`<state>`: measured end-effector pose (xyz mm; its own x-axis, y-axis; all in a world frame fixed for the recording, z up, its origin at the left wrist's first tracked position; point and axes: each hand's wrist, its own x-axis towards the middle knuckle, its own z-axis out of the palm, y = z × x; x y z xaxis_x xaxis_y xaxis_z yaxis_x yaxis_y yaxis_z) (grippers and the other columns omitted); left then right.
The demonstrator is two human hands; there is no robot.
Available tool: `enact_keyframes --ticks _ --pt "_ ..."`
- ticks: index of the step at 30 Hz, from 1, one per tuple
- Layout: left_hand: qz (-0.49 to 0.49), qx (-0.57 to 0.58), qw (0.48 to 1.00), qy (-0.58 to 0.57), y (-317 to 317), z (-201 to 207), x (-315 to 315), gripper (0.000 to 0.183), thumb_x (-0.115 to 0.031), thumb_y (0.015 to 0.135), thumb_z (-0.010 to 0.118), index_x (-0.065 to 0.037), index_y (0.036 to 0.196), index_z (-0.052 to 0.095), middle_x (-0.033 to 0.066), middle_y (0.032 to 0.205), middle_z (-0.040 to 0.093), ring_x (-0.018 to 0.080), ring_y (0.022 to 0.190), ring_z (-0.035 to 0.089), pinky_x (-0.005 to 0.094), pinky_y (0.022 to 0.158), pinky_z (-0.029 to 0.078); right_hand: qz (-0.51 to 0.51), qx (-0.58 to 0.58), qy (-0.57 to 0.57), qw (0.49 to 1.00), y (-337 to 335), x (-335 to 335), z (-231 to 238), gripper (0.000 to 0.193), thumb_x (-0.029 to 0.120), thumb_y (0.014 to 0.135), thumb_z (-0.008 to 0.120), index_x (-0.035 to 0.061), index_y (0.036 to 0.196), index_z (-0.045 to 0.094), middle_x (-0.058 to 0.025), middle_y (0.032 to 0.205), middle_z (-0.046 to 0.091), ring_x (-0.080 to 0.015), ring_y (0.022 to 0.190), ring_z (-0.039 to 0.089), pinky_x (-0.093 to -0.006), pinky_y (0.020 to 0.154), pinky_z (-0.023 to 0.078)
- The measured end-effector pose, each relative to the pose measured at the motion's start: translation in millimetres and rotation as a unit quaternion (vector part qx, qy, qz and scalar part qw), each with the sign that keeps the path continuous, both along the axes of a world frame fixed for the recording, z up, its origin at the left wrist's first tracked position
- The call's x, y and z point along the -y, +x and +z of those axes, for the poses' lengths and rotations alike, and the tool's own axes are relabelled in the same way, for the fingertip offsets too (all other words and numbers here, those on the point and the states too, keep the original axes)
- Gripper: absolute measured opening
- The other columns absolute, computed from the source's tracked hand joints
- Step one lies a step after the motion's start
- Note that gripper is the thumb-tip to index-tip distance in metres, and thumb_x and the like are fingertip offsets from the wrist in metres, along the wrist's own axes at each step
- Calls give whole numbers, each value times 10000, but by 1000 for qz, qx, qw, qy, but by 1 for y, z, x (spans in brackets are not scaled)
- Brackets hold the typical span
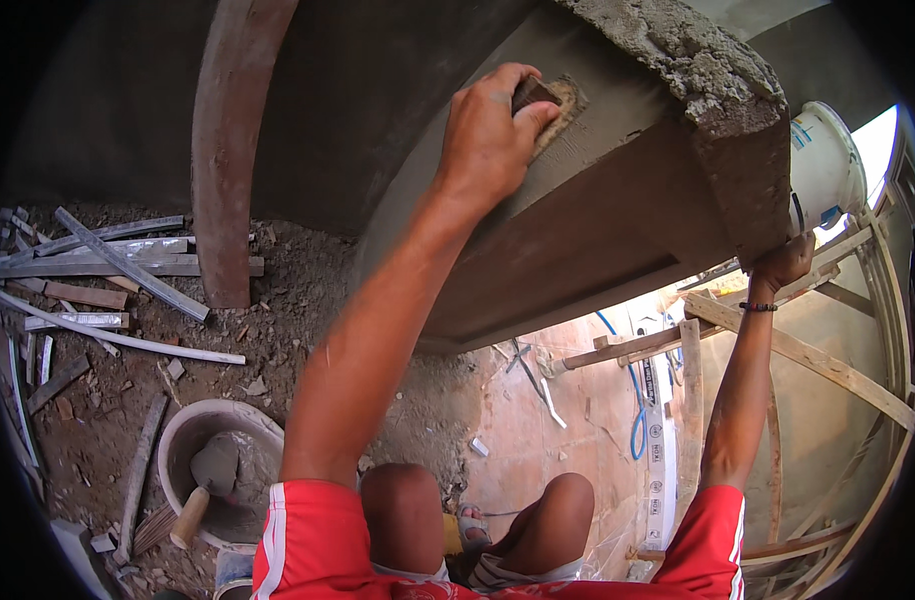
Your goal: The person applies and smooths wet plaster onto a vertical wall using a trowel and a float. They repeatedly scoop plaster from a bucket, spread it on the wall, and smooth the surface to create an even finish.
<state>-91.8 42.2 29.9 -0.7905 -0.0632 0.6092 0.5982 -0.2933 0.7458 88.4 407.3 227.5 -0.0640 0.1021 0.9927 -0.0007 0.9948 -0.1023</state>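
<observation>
My left hand (488, 135) is closed round the dark grip of a small float (566, 105) with a yellowish, sponge-like pad. The pad rests against the grey, wet-looking plaster (618, 105) on the sloping face of a concrete slab. Rough, lumpy mortar (698, 65) lies along the slab's upper edge. My right hand (784, 262) is raised at the slab's lower right corner, fingers curled beside a dark, thin piece. What it grips is mostly hidden. Just above it is a white bucket (823, 155), tipped on its side.
A mortar tub (173, 450) with a trowel (193, 510) in it stands at lower left. Metal and wood offcuts (118, 255) litter the dirt beside a wooden post (233, 150). Wooden scaffolding (808, 370) and a blue hose (638, 400) are on the right.
</observation>
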Motion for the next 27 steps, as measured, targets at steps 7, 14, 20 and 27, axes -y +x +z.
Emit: enact_keyframes --ticks 7,14,20,27 --pt "-102 32 989 102 22 1 5 285 -132 835 705 30 1062 646 183 861 701 227 806 691 352 752 516 55 5 2 998 5 0 2 300 128 889 426 -46 999 643 -7 777 552 -119 689 469 -271 626 390" --pt "93 62 993 -27 -43 3 2 320 -192 868 705 10 1107 639 84 876 675 135 820 618 288 749 501 86 3 -25 996 -3 -16 12 312 114 897 431 -52 1034 657 -47 879 641 -138 751 552 -273 682 445" --pt "186 88 957 205 71 -35 25 324 -33 790 746 15 1059 573 126 987 604 205 865 598 310 793 489 52 -9 -13 999 -4 28 -6 346 155 917 422 -58 1070 649 -107 991 669 -189 856 603 -323 813 480" --pt "334 19 942 -7 151 -59 -52 343 5 768 752 -40 1058 575 115 1060 575 258 1002 554 381 897 414 43 -37 -30 998 -6 31 -7 301 159 931 499 -10 1089 691 -68 907 689 -123 755 607 -275 694 477"
